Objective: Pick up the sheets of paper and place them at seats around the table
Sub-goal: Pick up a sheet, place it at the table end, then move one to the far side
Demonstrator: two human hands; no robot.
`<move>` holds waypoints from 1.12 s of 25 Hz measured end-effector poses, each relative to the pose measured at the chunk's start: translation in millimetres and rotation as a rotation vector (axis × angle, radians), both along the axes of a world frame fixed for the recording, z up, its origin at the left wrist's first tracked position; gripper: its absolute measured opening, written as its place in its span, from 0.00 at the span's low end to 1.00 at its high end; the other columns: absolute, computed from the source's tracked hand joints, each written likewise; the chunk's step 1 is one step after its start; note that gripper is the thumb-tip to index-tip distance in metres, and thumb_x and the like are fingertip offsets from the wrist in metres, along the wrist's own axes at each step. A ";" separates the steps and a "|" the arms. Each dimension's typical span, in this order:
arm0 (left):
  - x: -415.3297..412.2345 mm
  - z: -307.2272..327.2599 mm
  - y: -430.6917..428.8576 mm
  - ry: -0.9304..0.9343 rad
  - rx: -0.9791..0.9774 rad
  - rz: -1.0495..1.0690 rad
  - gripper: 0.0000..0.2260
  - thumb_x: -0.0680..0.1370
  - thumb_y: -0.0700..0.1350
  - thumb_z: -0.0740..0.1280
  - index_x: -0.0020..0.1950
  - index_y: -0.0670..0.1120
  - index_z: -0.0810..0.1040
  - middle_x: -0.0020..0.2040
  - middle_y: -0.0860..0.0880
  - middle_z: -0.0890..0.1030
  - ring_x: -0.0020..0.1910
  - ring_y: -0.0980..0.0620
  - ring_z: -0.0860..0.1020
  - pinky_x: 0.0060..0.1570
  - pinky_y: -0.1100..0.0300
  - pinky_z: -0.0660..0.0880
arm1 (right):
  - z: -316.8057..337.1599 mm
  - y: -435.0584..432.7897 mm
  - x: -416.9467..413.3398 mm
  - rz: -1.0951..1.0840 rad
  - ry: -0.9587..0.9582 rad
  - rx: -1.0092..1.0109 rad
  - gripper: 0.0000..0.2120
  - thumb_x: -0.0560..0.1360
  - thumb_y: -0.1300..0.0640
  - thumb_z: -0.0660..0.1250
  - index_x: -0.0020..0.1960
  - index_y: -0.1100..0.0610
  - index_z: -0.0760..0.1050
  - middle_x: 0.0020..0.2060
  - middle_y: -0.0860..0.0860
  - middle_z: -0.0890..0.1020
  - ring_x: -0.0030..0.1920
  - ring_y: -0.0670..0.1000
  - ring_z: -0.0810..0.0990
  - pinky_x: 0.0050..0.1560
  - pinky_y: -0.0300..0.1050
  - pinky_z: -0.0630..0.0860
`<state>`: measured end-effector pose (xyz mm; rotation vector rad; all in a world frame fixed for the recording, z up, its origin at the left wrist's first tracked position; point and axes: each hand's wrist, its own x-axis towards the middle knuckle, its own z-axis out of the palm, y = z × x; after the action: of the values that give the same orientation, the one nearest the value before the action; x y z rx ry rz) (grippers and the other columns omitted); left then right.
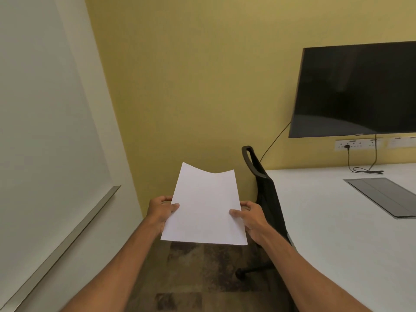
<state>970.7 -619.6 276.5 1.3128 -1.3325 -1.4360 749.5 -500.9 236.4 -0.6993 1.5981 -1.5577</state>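
Observation:
White sheets of paper are held in the air in front of me, above the floor and to the left of the table. My left hand grips their left edge, thumb on top. My right hand grips the right edge the same way. The far edge of the paper curls upward. I cannot tell how many sheets are in the stack. A black office chair stands at the table's left edge, just right of the paper.
A dark wall screen hangs above the white table, with sockets and cables below it. A grey cable hatch is set in the tabletop. A whiteboard covers the left wall. Patterned carpet lies below.

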 end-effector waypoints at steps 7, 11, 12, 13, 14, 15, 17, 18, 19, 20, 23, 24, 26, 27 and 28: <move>-120.6 5.3 -142.7 0.017 -0.041 -0.173 0.13 0.73 0.31 0.70 0.54 0.40 0.75 0.47 0.39 0.81 0.39 0.43 0.81 0.41 0.51 0.79 | 4.6 -106.9 -101.1 -0.150 0.058 -0.029 0.19 0.72 0.63 0.72 0.60 0.61 0.71 0.55 0.56 0.80 0.53 0.58 0.81 0.56 0.58 0.79; -202.6 13.5 -209.6 0.017 -0.043 -0.296 0.14 0.73 0.31 0.70 0.56 0.39 0.75 0.43 0.43 0.82 0.37 0.46 0.81 0.37 0.55 0.78 | 11.1 -151.6 -165.8 -0.258 0.030 -0.065 0.18 0.71 0.64 0.72 0.58 0.60 0.71 0.55 0.57 0.80 0.51 0.58 0.82 0.53 0.57 0.80; -223.1 16.7 -222.7 0.007 -0.048 -0.327 0.14 0.73 0.31 0.70 0.56 0.38 0.75 0.44 0.43 0.82 0.38 0.45 0.81 0.38 0.55 0.79 | 12.3 -158.1 -180.6 -0.289 0.016 -0.072 0.17 0.71 0.65 0.72 0.58 0.60 0.71 0.54 0.57 0.81 0.50 0.58 0.82 0.52 0.56 0.80; -244.4 19.8 -234.8 0.000 -0.049 -0.358 0.14 0.73 0.31 0.70 0.56 0.38 0.75 0.46 0.42 0.82 0.39 0.45 0.82 0.40 0.53 0.79 | 12.8 -163.8 -195.3 -0.319 0.001 -0.074 0.17 0.71 0.65 0.72 0.58 0.60 0.71 0.54 0.58 0.81 0.50 0.58 0.82 0.50 0.55 0.81; -264.8 22.9 -245.0 -0.007 -0.051 -0.388 0.13 0.73 0.31 0.70 0.56 0.38 0.75 0.49 0.40 0.82 0.40 0.44 0.82 0.43 0.51 0.79 | 12.8 -168.5 -209.0 -0.351 -0.011 -0.073 0.18 0.71 0.65 0.72 0.58 0.60 0.71 0.53 0.57 0.81 0.50 0.58 0.82 0.49 0.54 0.81; -288.3 25.2 -256.6 -0.015 -0.057 -0.424 0.13 0.73 0.31 0.70 0.56 0.38 0.75 0.51 0.39 0.81 0.43 0.43 0.81 0.46 0.49 0.79 | 12.4 -173.7 -223.9 -0.391 -0.022 -0.073 0.18 0.72 0.65 0.72 0.59 0.60 0.71 0.53 0.57 0.81 0.49 0.57 0.82 0.47 0.52 0.81; -332.1 28.5 -276.0 -0.029 -0.080 -0.494 0.14 0.73 0.31 0.70 0.57 0.37 0.75 0.54 0.38 0.81 0.46 0.42 0.81 0.50 0.46 0.79 | 10.4 -181.2 -249.8 -0.460 -0.042 -0.081 0.17 0.72 0.65 0.71 0.59 0.60 0.71 0.51 0.55 0.81 0.47 0.55 0.82 0.41 0.47 0.81; -354.0 29.4 -284.3 -0.038 -0.090 -0.537 0.14 0.73 0.31 0.70 0.58 0.37 0.76 0.54 0.38 0.81 0.46 0.42 0.81 0.52 0.45 0.79 | 8.0 -184.6 -262.5 -0.492 -0.049 -0.079 0.17 0.72 0.65 0.71 0.58 0.59 0.71 0.49 0.53 0.81 0.46 0.53 0.82 0.38 0.44 0.80; -374.8 29.4 -292.8 -0.049 -0.098 -0.576 0.15 0.73 0.31 0.70 0.58 0.37 0.76 0.55 0.38 0.81 0.47 0.42 0.81 0.52 0.45 0.79 | 5.3 -188.0 -274.3 -0.525 -0.052 -0.074 0.17 0.72 0.64 0.71 0.58 0.58 0.71 0.48 0.52 0.80 0.45 0.52 0.81 0.36 0.42 0.79; -398.2 28.1 -302.4 -0.064 -0.104 -0.621 0.15 0.73 0.32 0.70 0.59 0.37 0.76 0.55 0.38 0.81 0.48 0.41 0.82 0.53 0.45 0.79 | 1.7 -192.4 -287.5 -0.564 -0.054 -0.069 0.16 0.72 0.63 0.72 0.58 0.58 0.71 0.47 0.51 0.80 0.45 0.52 0.81 0.35 0.41 0.78; -464.8 22.5 -324.3 -0.086 -0.136 -0.731 0.17 0.72 0.32 0.71 0.60 0.37 0.76 0.57 0.38 0.81 0.52 0.39 0.81 0.53 0.45 0.79 | -6.5 -200.7 -322.8 -0.677 -0.052 -0.055 0.16 0.73 0.62 0.72 0.58 0.57 0.71 0.45 0.49 0.79 0.44 0.51 0.81 0.31 0.38 0.78; -486.4 20.1 -329.6 -0.097 -0.138 -0.772 0.17 0.72 0.33 0.71 0.60 0.37 0.76 0.56 0.38 0.81 0.51 0.39 0.82 0.52 0.45 0.80 | -8.7 -202.5 -334.4 -0.719 -0.055 -0.049 0.16 0.73 0.62 0.72 0.58 0.57 0.71 0.44 0.48 0.79 0.43 0.51 0.81 0.30 0.38 0.78; -530.9 15.7 -339.1 -0.137 -0.133 -0.874 0.15 0.73 0.33 0.71 0.59 0.40 0.76 0.54 0.39 0.81 0.47 0.41 0.82 0.43 0.49 0.80 | -11.0 -205.3 -358.7 -0.812 -0.074 -0.048 0.16 0.72 0.63 0.72 0.57 0.58 0.72 0.44 0.49 0.80 0.43 0.51 0.82 0.31 0.38 0.78; -549.5 13.3 -340.9 -0.158 -0.138 -0.925 0.15 0.73 0.34 0.71 0.58 0.41 0.76 0.54 0.40 0.81 0.44 0.44 0.81 0.38 0.54 0.79 | -11.7 -204.6 -367.8 -0.851 -0.087 -0.050 0.16 0.72 0.64 0.72 0.57 0.59 0.72 0.45 0.51 0.81 0.43 0.52 0.82 0.32 0.40 0.79; -568.2 10.3 -342.2 -0.176 -0.151 -0.977 0.14 0.73 0.34 0.71 0.56 0.42 0.75 0.53 0.41 0.81 0.42 0.47 0.81 0.35 0.57 0.77 | -13.0 -203.6 -376.4 -0.888 -0.099 -0.055 0.16 0.72 0.65 0.72 0.57 0.60 0.72 0.45 0.52 0.81 0.43 0.53 0.83 0.34 0.42 0.80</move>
<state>402.5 -961.9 286.8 0.6836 -2.3303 -1.7842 373.1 -704.5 223.4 0.1198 1.9085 -2.2028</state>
